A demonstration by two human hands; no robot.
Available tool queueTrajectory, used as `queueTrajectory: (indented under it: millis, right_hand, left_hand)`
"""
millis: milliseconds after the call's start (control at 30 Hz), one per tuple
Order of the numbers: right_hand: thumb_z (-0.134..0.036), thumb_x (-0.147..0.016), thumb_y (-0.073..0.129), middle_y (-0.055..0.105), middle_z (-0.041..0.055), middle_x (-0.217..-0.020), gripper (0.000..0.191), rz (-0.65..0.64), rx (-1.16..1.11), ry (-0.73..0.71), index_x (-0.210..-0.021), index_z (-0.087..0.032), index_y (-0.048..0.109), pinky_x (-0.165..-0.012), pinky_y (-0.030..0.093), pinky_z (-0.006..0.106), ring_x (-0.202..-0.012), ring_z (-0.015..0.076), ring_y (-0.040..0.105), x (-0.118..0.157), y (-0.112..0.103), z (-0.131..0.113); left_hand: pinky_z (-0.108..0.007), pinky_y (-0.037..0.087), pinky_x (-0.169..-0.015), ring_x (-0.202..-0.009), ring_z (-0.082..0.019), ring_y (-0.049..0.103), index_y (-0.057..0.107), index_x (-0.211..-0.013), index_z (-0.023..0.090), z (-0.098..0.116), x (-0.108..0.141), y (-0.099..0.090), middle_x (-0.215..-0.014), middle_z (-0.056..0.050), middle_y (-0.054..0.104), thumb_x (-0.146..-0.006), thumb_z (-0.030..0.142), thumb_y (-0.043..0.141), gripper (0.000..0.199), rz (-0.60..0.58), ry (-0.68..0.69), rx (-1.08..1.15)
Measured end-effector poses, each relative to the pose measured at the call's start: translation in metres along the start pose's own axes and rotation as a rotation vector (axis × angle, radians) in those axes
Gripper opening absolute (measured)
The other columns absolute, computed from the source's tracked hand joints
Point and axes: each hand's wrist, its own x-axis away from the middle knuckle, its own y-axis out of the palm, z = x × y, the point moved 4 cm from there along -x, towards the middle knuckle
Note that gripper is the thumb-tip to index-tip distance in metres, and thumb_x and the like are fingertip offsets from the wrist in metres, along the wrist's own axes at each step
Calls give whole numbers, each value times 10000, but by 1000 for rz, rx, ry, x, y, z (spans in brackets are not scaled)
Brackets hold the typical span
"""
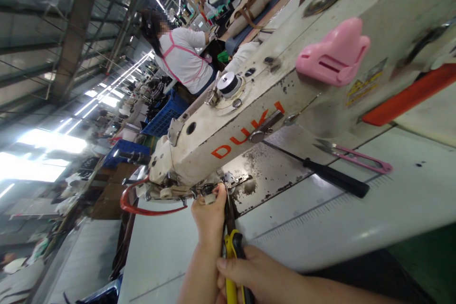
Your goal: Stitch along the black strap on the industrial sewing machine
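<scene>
My right hand (245,270) is wrapped round the yellow and black handles of a pair of pliers (232,242). The pliers' narrow jaws point up at the needle area of a white sewing machine (192,159). Beside the jaws, my left hand (210,216) has its fingers bent in at the presser foot and needle plate (231,181); whatever lies between the fingertips is hidden. A screwdriver (331,176) with a black handle lies on the machine bed, its shaft toward the machine arm. Pink thread snips (359,157) rest just behind it.
A pink plastic holder (333,57) sits on the machine arm, near a bobbin (228,83). A red curved guard (149,210) sticks out at the machine's head. A ruler scale runs along the white table (302,237). Beyond, another person (185,57) works near blue crates (166,116).
</scene>
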Motion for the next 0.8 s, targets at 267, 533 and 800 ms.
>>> queueTrajectory:
  millis: [267, 533, 800]
  right_hand:
    - [-270, -586, 593, 654, 33, -581, 170, 70, -36, 63, -691, -151, 655, -503, 422, 211, -505, 116, 588, 5, 8, -7]
    - [-299, -533, 609, 665, 53, -620, 261, 50, -42, 73, -725, -130, 662, -493, 502, 203, -536, 126, 630, 9, 12, -16]
    - [-311, -635, 629, 716, 68, -644, 219, 13, -45, 27, -787, -154, 627, -470, 537, 190, -518, 134, 651, 5, 14, -19]
  left_hand:
    - [-390, 528, -887, -940, -278, 707, 836, -917, 201, -11, 6, -13, -820, -43, 753, -837, 374, 604, 301, -23, 70, 12]
    - [-373, 491, -924, -969, -256, 664, 789, -828, 219, -8, 11, -21, -873, -28, 705, -837, 358, 670, 183, 19, 189, 156]
    - [-365, 497, -938, -958, -249, 665, 772, -788, 212, -15, 7, -20, -837, -22, 699, -833, 350, 696, 164, -25, 178, 241]
